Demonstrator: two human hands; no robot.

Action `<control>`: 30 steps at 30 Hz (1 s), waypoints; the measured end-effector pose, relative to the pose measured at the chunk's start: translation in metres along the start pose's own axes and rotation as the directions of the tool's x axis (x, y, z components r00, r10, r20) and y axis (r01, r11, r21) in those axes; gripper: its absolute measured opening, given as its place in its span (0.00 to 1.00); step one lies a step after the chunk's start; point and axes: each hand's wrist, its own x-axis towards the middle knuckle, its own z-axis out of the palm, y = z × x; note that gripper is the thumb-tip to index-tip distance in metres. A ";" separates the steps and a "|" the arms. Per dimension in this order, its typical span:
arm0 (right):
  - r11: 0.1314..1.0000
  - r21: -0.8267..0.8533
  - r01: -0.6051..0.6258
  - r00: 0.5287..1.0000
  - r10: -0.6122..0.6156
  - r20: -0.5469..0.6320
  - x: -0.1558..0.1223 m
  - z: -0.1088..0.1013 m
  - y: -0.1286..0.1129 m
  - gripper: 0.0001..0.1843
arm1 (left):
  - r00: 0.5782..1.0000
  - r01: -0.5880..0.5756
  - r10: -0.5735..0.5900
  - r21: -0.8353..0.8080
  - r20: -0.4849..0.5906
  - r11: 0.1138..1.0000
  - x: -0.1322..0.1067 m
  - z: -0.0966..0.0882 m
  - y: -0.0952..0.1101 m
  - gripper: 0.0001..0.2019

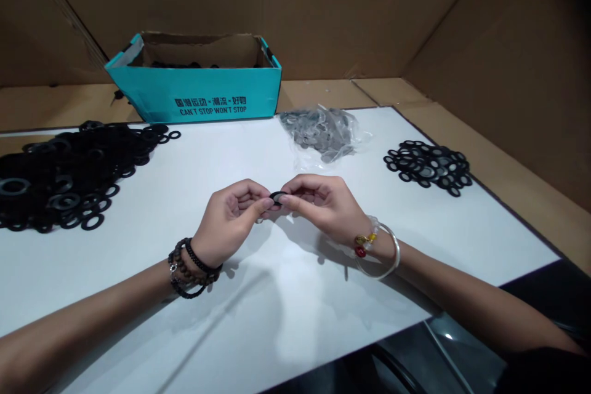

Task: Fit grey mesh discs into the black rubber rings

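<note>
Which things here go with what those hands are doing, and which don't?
Likely in use: black ring between left hand and right hand; loose black rings; bag of grey discs; grey-centred rings; perhaps teal box.

Probably not: dark bracelets; silver bangle; cardboard walls.

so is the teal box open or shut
Open: no lid covers the top of the teal box, and its brown inner wall and some dark pieces inside show. How full it is, I cannot tell.

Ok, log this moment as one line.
left fingers: hold black ring | right fingers: hold same ring | ring pile: left | grey discs: bagged, middle | grey-centred rings: right
</note>
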 end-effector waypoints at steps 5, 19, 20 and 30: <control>0.999 -0.039 0.012 1.000 -0.012 0.014 0.000 -0.002 -0.002 0.08 | 1.000 -0.012 0.012 0.003 0.001 1.000 0.000 0.001 0.002 0.05; 0.992 -0.123 0.023 1.000 -0.022 0.010 0.000 -0.003 -0.003 0.07 | 0.999 -0.027 0.028 0.036 -0.021 0.999 0.000 0.001 -0.001 0.05; 0.992 -0.123 0.018 1.000 -0.016 0.019 0.000 -0.003 -0.003 0.07 | 0.999 -0.028 0.029 0.036 -0.025 0.999 0.000 0.001 -0.001 0.05; 0.987 0.026 -0.160 0.987 0.159 0.016 0.000 -0.001 -0.006 0.11 | 0.999 0.003 -0.002 0.020 -0.045 1.000 0.000 0.001 0.002 0.06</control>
